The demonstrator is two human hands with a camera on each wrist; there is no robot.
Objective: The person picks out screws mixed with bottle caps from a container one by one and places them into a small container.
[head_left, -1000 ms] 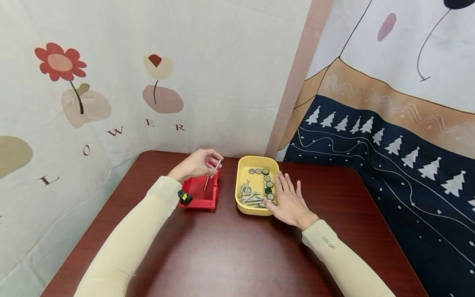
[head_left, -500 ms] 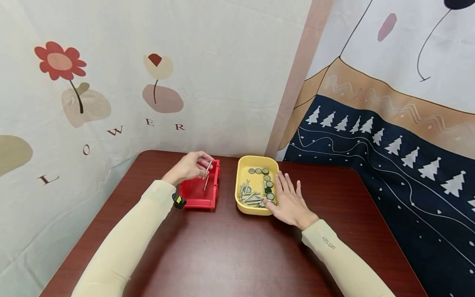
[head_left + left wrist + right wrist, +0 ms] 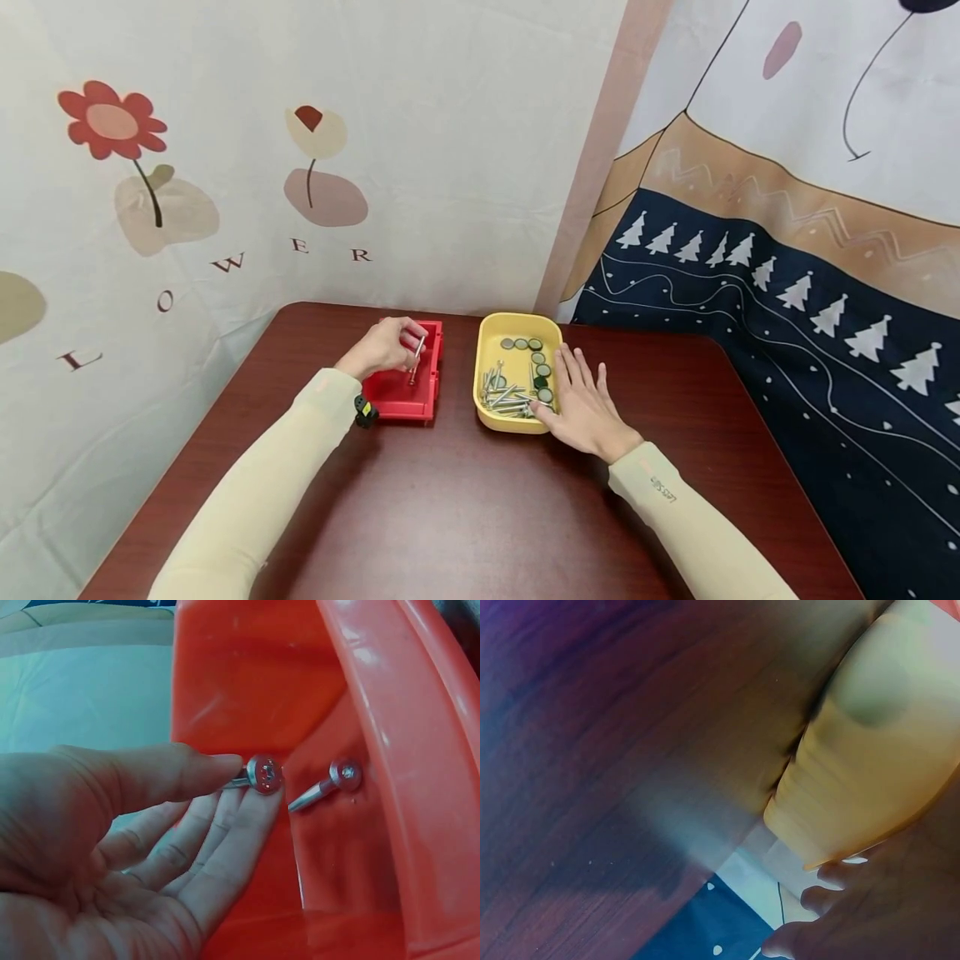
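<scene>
My left hand (image 3: 384, 346) is over the red bin (image 3: 401, 410), pinching a metal bolt (image 3: 419, 345) between thumb and fingers. Its round socket head (image 3: 265, 774) faces the camera in the left wrist view, while the fingers partly cover the shank. A second bolt (image 3: 330, 784) lies inside the bin. My right hand (image 3: 588, 412) rests with straight fingers along the right side of the yellow tray (image 3: 517, 322), thumb over the rim. In the tray are several loose bolts (image 3: 504, 400) and several round grey-green discs (image 3: 538, 359).
Both containers stand apart near the back of the dark red-brown table (image 3: 465, 517). Behind it hangs a pale printed cloth (image 3: 450, 167); a navy tree-patterned cloth (image 3: 750, 308) runs along the right side. A black wrist device (image 3: 366, 412) sits beside the bin's front left corner.
My left hand has shifted left, then slightly lower over the red bin, still pinching the bolt. My right hand stays at the yellow tray.
</scene>
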